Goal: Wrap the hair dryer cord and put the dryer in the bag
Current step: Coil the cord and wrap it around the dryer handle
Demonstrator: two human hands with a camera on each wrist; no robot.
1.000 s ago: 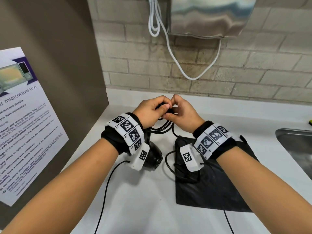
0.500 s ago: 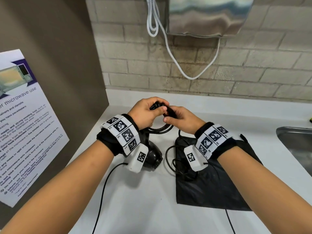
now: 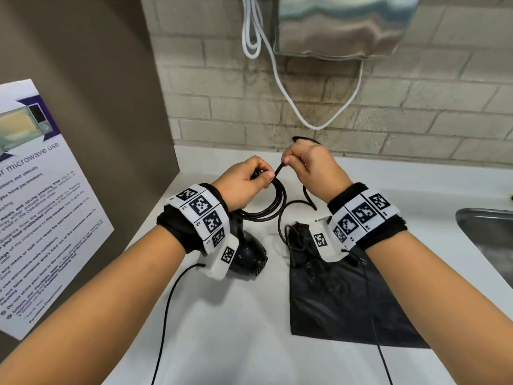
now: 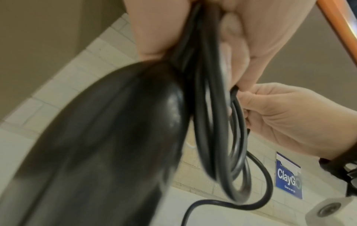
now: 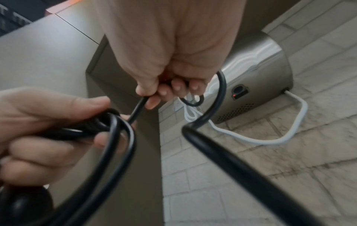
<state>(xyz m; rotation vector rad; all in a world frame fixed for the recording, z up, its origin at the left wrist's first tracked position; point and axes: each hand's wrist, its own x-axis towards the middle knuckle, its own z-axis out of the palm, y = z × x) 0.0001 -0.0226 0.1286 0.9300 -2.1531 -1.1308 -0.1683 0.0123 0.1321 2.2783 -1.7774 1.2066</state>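
Dryer (image 3: 245, 257), black, was found hanging under the left wrist above the white desk (image 3: 236, 329), its handle uppermost and its rounded body lowest, close over the desk surface. The long axis ran near vertical, leaning slightly toward the camera at the bottom; the grilled end faced down and to the right in the head view. The left hand (image 3: 244, 182) was curled round several gathered loops of the black cord (image 3: 266, 209), which hung beside the handle. The right hand (image 3: 316, 168), raised just beside and slightly above the left, pinched a single run of the same cord between thumb and fingers (image 5: 166, 91), the remaining fingers curled in. A slack length dropped from that hand to the desk. The black bag (image 3: 341, 301) lay flat on the desk beneath the right forearm, just right of the dryer. Whether the dryer's body touched the desk could not be determined.
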